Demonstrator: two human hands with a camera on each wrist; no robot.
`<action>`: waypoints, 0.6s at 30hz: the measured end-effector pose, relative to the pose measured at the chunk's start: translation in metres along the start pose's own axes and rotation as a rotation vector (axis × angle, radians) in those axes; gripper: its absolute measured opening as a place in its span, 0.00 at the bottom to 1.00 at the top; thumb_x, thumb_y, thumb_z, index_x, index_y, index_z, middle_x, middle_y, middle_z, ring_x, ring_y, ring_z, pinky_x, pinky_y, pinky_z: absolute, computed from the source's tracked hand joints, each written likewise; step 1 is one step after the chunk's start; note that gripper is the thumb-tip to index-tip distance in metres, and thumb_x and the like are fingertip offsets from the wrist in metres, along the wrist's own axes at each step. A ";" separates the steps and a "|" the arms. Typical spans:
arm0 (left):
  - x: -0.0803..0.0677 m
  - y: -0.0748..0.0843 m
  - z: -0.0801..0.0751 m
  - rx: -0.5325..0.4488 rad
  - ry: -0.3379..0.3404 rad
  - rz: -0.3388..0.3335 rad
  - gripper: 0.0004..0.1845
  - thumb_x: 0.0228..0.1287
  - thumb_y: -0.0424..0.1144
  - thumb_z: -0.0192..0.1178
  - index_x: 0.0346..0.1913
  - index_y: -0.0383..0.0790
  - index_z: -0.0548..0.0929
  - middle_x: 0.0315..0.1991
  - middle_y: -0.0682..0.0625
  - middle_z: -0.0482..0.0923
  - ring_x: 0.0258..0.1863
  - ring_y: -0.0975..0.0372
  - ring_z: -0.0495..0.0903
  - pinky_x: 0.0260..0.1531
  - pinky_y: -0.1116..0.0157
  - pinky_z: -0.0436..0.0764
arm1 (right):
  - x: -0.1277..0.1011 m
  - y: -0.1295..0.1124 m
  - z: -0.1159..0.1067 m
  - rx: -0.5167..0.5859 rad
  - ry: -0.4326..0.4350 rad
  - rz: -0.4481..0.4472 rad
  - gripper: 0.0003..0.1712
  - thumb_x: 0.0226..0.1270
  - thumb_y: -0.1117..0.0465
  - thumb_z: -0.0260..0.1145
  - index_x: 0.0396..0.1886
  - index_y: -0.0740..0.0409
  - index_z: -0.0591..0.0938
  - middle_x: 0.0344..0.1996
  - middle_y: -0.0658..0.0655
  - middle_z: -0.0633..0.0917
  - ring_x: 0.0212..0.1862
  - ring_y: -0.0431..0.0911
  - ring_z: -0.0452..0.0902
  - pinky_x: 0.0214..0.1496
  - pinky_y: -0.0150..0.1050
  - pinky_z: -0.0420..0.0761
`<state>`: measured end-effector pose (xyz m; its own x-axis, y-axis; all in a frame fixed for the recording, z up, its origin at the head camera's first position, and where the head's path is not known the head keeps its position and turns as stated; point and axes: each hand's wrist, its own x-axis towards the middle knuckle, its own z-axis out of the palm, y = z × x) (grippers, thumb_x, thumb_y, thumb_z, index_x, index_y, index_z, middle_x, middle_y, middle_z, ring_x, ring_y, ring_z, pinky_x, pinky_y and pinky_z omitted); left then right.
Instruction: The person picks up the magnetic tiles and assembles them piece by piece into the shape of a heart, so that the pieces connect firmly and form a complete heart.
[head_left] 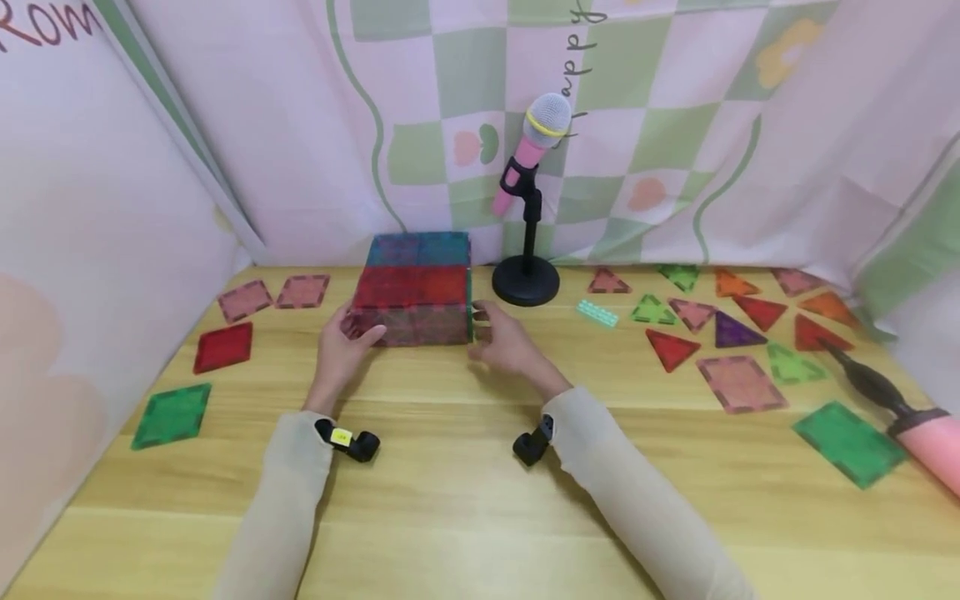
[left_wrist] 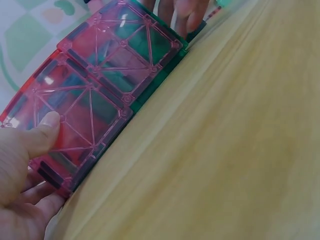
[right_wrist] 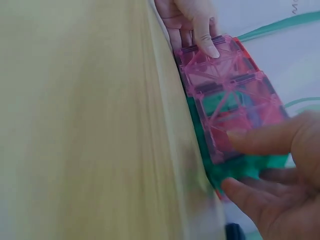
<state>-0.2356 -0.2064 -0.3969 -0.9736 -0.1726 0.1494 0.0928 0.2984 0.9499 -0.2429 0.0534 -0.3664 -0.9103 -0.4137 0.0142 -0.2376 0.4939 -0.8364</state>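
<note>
A low box of see-through magnetic tiles sits on the table, with red and blue tiles on top. Two pink square tiles form its front wall, one set slightly higher than the other. My left hand holds the box's left front corner, thumb on the front tile and fingers round the side. At the right end, by a green tile, my right hand has its fingers spread and loosely bent. Its thumb overlaps the nearer pink tile in the right wrist view.
A pink microphone on a black stand stands behind the box. Loose square tiles, among them a red tile, lie left. Several triangle tiles, including a purple triangle, lie right, near a pink object with a black tip.
</note>
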 end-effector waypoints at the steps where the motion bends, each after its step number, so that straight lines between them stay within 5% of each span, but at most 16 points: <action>1: 0.000 0.000 0.000 -0.004 -0.003 -0.003 0.37 0.59 0.30 0.64 0.70 0.30 0.60 0.63 0.32 0.69 0.62 0.48 0.71 0.61 0.56 0.71 | -0.006 0.000 -0.004 -0.019 -0.022 -0.015 0.42 0.56 0.72 0.66 0.69 0.69 0.57 0.64 0.72 0.68 0.63 0.61 0.70 0.63 0.49 0.73; 7: -0.001 0.000 -0.001 -0.003 -0.024 -0.007 0.36 0.61 0.29 0.62 0.70 0.31 0.60 0.62 0.32 0.70 0.61 0.49 0.71 0.62 0.57 0.71 | -0.044 0.003 -0.035 -0.110 -0.084 -0.049 0.37 0.60 0.69 0.64 0.68 0.70 0.60 0.64 0.72 0.68 0.62 0.64 0.69 0.64 0.54 0.70; 18: -0.004 0.010 0.000 0.147 0.024 -0.010 0.31 0.59 0.30 0.65 0.64 0.26 0.67 0.55 0.29 0.75 0.56 0.45 0.76 0.56 0.54 0.76 | -0.098 0.032 -0.098 -0.270 0.044 0.031 0.34 0.63 0.68 0.63 0.67 0.71 0.63 0.63 0.72 0.68 0.61 0.66 0.68 0.62 0.59 0.69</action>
<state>-0.2306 -0.2029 -0.3878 -0.9689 -0.1982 0.1481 0.0496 0.4306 0.9012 -0.1943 0.1848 -0.3409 -0.9311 -0.3642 0.0194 -0.2854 0.6946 -0.6604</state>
